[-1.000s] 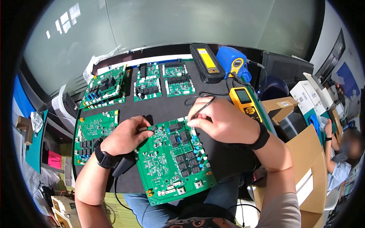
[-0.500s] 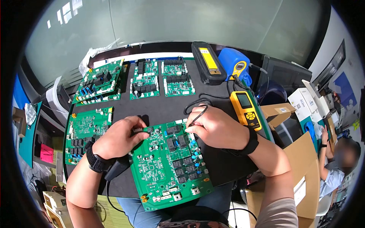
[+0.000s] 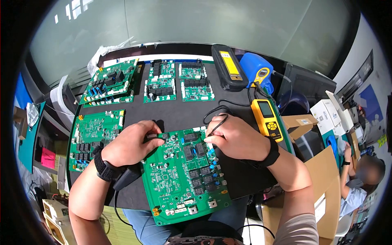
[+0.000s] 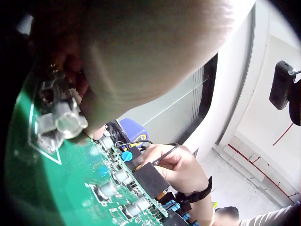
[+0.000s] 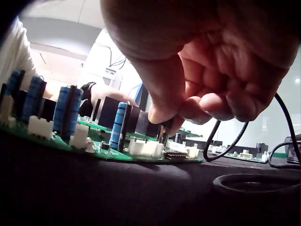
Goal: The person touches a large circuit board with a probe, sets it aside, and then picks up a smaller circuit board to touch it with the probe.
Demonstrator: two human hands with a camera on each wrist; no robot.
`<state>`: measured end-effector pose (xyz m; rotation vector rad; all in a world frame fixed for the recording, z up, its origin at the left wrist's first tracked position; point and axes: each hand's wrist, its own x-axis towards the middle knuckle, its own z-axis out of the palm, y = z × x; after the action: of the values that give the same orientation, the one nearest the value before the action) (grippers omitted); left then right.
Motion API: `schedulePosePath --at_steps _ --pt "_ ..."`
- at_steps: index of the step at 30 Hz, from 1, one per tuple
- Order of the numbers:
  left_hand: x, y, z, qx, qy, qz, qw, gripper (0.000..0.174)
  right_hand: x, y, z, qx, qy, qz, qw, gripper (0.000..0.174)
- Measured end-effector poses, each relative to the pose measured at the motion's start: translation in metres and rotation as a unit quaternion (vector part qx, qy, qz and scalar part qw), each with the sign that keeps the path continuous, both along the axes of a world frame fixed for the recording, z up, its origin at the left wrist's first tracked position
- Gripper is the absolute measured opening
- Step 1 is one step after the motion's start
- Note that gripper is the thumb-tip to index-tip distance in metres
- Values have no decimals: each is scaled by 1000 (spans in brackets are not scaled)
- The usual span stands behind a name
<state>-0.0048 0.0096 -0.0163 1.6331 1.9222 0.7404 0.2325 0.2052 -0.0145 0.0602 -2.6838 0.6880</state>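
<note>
A large green circuit board (image 3: 157,194) with black relays and blue components lies at the front of the table, its near end over the person's lap. At its far left corner, my left hand (image 3: 130,146) grips the edge between thumb and fingers. My right hand (image 3: 243,139) is at the far right corner, where thumb and fingertips pinch a small dark plug (image 5: 163,133) on a black cable (image 3: 222,103). In the right wrist view the plug comes down at the board's edge, beside white connectors (image 5: 143,148) and a black pin header (image 5: 175,154). The fingers partly hide it.
A yellow handheld tester (image 3: 267,120) lies right of the right hand. Behind are a black case (image 3: 229,69), a blue device (image 3: 255,67) and several smaller boards (image 3: 198,90). More boards (image 3: 98,134) lie left. Cardboard boxes (image 3: 322,171) and another person (image 3: 355,194) are at right.
The head view has shifted slightly. My left hand keeps its grip on the board's corner. My right hand has settled a little lower at the far edge, with the cable loop beside it.
</note>
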Motion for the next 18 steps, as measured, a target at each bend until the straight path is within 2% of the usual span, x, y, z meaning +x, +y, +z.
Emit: schedulePosePath --at_steps 18 --pt "1 0 1 3 1 -1 1000 25 2 -1 0 -19 -2 -1 1000 12"
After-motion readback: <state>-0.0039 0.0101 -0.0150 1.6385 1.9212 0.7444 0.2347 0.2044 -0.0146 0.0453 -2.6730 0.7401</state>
